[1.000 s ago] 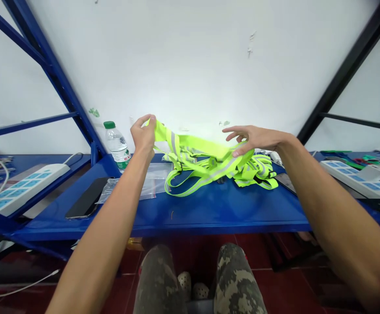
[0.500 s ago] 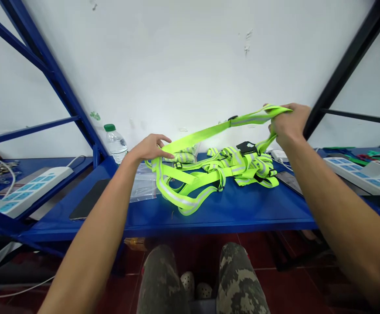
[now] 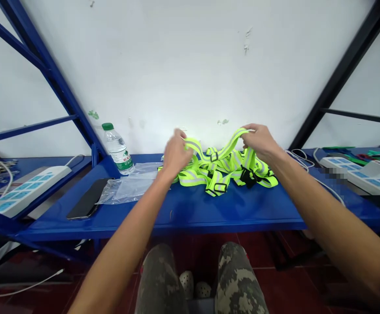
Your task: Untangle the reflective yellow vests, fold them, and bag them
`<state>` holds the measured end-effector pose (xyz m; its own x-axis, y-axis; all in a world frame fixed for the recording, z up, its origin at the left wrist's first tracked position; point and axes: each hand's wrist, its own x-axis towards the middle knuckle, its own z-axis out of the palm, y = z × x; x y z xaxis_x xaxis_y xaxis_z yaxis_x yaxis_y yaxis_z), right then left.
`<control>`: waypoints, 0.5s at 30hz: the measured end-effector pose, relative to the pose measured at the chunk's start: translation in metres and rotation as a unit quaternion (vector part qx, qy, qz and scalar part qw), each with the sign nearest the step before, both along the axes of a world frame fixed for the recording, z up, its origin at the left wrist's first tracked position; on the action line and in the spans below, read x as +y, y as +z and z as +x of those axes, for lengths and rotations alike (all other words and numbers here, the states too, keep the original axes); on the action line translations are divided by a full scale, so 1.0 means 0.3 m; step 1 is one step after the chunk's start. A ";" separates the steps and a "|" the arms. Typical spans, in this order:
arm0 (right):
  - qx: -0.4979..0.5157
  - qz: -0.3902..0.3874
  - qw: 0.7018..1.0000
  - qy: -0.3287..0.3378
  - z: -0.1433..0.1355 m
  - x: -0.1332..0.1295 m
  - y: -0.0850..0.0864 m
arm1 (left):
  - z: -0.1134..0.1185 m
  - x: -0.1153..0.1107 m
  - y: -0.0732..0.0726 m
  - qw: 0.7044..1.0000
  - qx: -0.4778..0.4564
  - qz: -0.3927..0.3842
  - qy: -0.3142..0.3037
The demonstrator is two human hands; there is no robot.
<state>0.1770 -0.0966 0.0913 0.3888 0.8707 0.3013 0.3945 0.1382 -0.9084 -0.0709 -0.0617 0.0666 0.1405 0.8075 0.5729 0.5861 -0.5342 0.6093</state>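
A tangled heap of neon yellow reflective straps (image 3: pixel 224 163) with grey stripes and black buckles lies on the blue table (image 3: pixel 190 216). My right hand (image 3: pixel 258 138) is closed on a reflective strap, lifting a loop of it above the heap's right side. My left hand (image 3: pixel 177 152), smeared by motion, has its fingers closed round the same strap near the heap's left end. Between my hands the strap sags, and a black slider (image 3: pixel 214 156) sits at its low point. The left hand hides part of the heap.
Left of the heap are clear plastic bags (image 3: pixel 133 181), a water bottle (image 3: pixel 118 150) with a green cap and a dark phone (image 3: pixel 88 200). Power strips (image 3: pixel 35 189) lie to either side, and white cables (image 3: pixel 303 159) run at the right. A white wall (image 3: pixel 177 65) stands behind.
Both hands have come closer together and the right one is lower. The strap stretched between them now sags. The heap has shifted and its long front loop is drawn in.
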 end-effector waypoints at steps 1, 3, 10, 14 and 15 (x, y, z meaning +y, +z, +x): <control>-0.063 -0.025 0.998 0.011 0.003 0.005 -0.024 | 0.013 -0.039 -0.025 0.990 0.065 -0.074 -0.097; -0.180 -0.082 0.978 0.064 0.019 0.006 -0.056 | 0.032 -0.099 -0.075 0.930 0.196 -0.167 -0.263; -0.446 -0.106 0.863 0.211 0.076 -0.133 -0.133 | 0.092 -0.173 -0.233 0.907 0.343 -0.069 -0.235; -0.475 -0.138 0.851 0.176 0.057 -0.185 -0.260 | 0.138 -0.181 -0.268 0.922 0.343 -0.036 -0.176; -0.477 -0.151 0.852 0.156 0.055 -0.181 -0.284 | 0.141 -0.171 -0.257 0.921 0.336 -0.046 -0.192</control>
<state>0.1936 -0.1509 0.0061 -0.1725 0.9804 0.0949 0.9599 0.1890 -0.2071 -0.0287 -0.1130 -0.0105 0.7240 0.6647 0.1844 0.6252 -0.7453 0.2317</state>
